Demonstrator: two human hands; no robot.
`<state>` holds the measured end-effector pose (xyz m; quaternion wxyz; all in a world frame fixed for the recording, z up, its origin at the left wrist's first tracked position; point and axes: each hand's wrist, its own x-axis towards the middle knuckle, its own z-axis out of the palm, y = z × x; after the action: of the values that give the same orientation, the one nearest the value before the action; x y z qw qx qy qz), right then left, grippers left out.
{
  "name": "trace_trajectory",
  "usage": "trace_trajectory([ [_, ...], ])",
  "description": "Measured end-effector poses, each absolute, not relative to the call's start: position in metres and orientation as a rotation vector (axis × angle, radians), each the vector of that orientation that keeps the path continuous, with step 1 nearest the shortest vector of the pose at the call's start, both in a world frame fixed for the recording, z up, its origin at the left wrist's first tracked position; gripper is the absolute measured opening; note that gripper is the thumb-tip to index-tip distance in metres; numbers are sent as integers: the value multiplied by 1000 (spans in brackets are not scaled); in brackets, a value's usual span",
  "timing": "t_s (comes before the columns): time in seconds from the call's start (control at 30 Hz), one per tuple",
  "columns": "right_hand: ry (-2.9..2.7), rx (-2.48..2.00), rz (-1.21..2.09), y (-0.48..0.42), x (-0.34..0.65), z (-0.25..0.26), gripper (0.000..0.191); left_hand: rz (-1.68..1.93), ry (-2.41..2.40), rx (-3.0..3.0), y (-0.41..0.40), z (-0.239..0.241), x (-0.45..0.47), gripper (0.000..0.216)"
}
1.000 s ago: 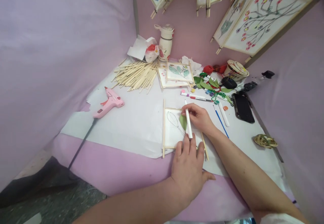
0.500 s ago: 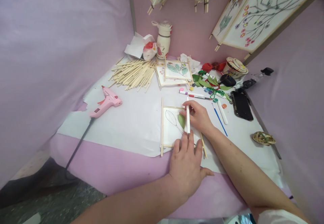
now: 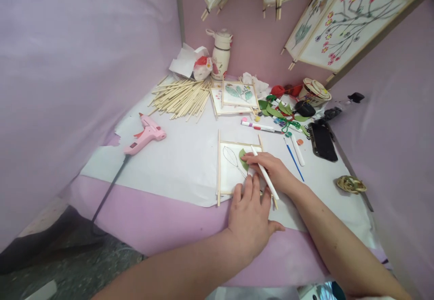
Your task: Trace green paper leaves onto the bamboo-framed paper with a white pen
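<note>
A small stick frame (image 3: 219,169) backed with white paper (image 3: 228,180) lies on the sheet before me. The paper bears the pencil outline of a leaf, and a green leaf (image 3: 242,159) lies beside that outline. My left hand (image 3: 249,223) rests flat over the frame's lower edge, fingers spread. My right hand (image 3: 276,171) is closed, with a white marker pen (image 3: 270,182) tilted in it, the pen's lower end pointing towards me. Its fingertips reach the leaf's right edge; whether they pinch the leaf is not clear.
A pink glue gun (image 3: 145,133) with a cable lies left. Behind are a pile of sticks (image 3: 183,98), a bottle (image 3: 221,55) and painted frames (image 3: 239,94). To the right lie pens, a blue brush (image 3: 293,159), a phone (image 3: 323,141) and loose leaves. Painted lanterns (image 3: 352,24) hang above.
The white marker pen has swung from upright in view to slanting down to the right. My right hand has lowered and moved slightly right, while my left hand stays put.
</note>
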<state>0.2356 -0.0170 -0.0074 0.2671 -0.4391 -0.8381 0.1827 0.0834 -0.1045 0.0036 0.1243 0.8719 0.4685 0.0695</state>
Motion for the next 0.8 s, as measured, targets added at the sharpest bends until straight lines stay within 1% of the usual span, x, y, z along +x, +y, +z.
trace_trajectory([
  [0.1,-2247,-1192,515,-14,236,-10,22,213,1309,2563,-104,8,77,81],
  [0.17,-2236,-1184,516,-13,237,-10,21,251,1209,2615,-96,15,67,77],
  [0.23,-2226,-1161,508,-13,237,-10,22,289,1155,2667,-81,23,55,63],
  [0.3,-2224,-1138,489,-14,236,-10,23,320,1233,2692,-60,28,46,45],
  [0.33,-2221,-1136,476,-14,236,-9,23,332,1252,2712,-49,29,42,39],
  [0.43,-2214,-1181,452,-15,234,-7,21,314,1169,2801,-25,27,40,30],
  [0.57,-2217,-1240,467,-16,234,-4,22,296,1134,2876,-22,19,42,28],
  [0.8,-2213,-1272,482,-17,235,-4,37,246,1129,2889,-29,14,40,35],
])
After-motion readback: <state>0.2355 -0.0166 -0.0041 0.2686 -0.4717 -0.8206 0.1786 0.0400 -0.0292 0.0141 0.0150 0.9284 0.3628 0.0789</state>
